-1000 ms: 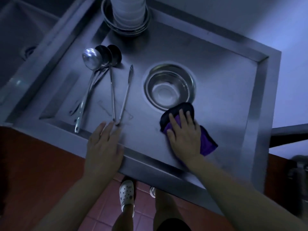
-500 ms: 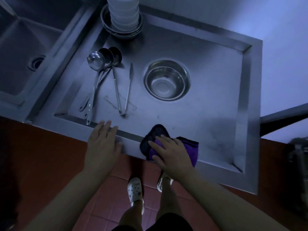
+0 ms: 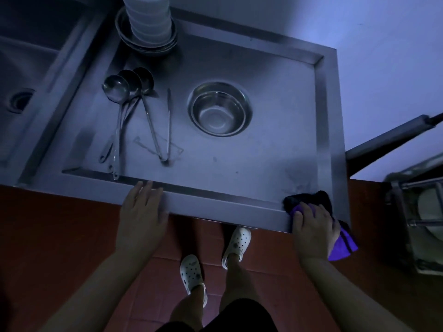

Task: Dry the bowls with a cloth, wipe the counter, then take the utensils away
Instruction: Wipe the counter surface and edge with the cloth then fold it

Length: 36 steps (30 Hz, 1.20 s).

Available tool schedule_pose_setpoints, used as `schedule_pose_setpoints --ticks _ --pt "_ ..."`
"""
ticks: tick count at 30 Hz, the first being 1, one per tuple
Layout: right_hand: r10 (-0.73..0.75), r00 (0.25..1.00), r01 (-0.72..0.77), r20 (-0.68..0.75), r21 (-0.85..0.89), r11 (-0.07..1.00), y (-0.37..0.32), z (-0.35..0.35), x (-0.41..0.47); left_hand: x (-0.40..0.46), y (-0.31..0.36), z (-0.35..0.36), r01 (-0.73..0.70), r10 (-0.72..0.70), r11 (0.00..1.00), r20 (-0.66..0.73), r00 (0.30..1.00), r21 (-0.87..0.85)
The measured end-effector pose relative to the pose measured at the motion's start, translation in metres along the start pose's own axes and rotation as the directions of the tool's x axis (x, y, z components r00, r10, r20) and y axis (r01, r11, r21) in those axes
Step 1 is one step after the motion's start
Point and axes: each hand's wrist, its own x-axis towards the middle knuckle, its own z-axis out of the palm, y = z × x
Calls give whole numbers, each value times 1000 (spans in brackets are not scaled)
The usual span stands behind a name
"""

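Observation:
My right hand (image 3: pixel 314 226) presses a purple and black cloth (image 3: pixel 309 198) onto the front right corner of the steel counter (image 3: pixel 275 154); part of the cloth hangs over the edge. My left hand (image 3: pixel 141 212) lies flat with fingers spread on the counter's front rim. A steel bowl (image 3: pixel 220 109) stands in the middle of the counter. To its left lie three ladles (image 3: pixel 124 101) and a pair of tongs (image 3: pixel 165 130). White bowls (image 3: pixel 149 17) are stacked in steel dishes at the back.
A sink basin (image 3: pixel 24 68) with a drain adjoins the counter on the left. A metal rack (image 3: pixel 417 212) stands at the right, with a dark bar (image 3: pixel 388 140) above it. Red floor tiles and my feet in white clogs are below the counter's edge.
My right hand has slid the cloth from beside the steel bowl down to the front rim, then rightwards along it to the front right corner. My left hand stays on the rim.

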Motion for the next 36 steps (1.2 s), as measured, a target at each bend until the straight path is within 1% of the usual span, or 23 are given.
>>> schedule_pose_setpoints --ticks 2,5,7,11,13,16,19,22,23,24,26,28,30,32,34,35,36 --pt "-100 995 100 -8 2 995 -33 7 -12 -5 -14 -2 29 -29 1000 0 1000 -7" --pt "-243 968 243 57 5 970 -96 15 -28 -15 -35 -5 101 -101 995 -3 995 -15" --pt "-343 933 343 109 16 939 -143 20 -37 -23 -49 -8 165 -165 986 -12 986 -28" --pt "-555 816 562 164 7 827 -230 32 -54 -39 -76 -17 270 -272 962 -45 961 -38" --pt "-626 753 632 202 41 774 -269 39 -61 -48 -88 -19 324 -325 945 -52 944 -39" --pt "-718 648 714 253 127 689 -318 48 -70 -58 -97 -22 393 -394 919 -25 919 -40" --pt "-778 576 770 251 153 620 -336 51 -67 -59 -97 -25 407 -407 913 0 913 -10" --pt "-846 457 838 275 185 513 -317 48 -51 -48 -88 -26 366 -366 930 27 930 -10" --pt "-855 434 843 285 205 497 -305 46 -44 -42 -82 -26 340 -339 940 40 940 -20" --pt "-855 429 839 293 221 497 -292 43 -38 -34 -75 -26 309 -307 951 52 950 -22" --pt "-845 443 824 299 234 515 -259 37 -27 -17 -58 -24 245 -244 969 64 968 -14" --pt "-822 476 797 311 243 553 -222 31 -15 4 -40 -19 199 -196 979 62 979 -36" --pt "-779 529 754 336 235 613 -185 26 -2 26 -20 -13 174 -169 983 76 983 -64" --pt "-724 598 703 344 210 680 -152 22 15 49 -2 -6 166 -159 982 86 983 -85" --pt "-664 658 639 355 204 742 -126 20 35 74 11 -1 179 -175 980 64 983 -81" --pt "-641 673 614 369 204 763 -117 20 46 87 15 1 199 -196 978 48 979 -61" --pt "-631 673 607 386 201 769 -110 22 56 100 18 2 227 -225 973 33 974 -34"
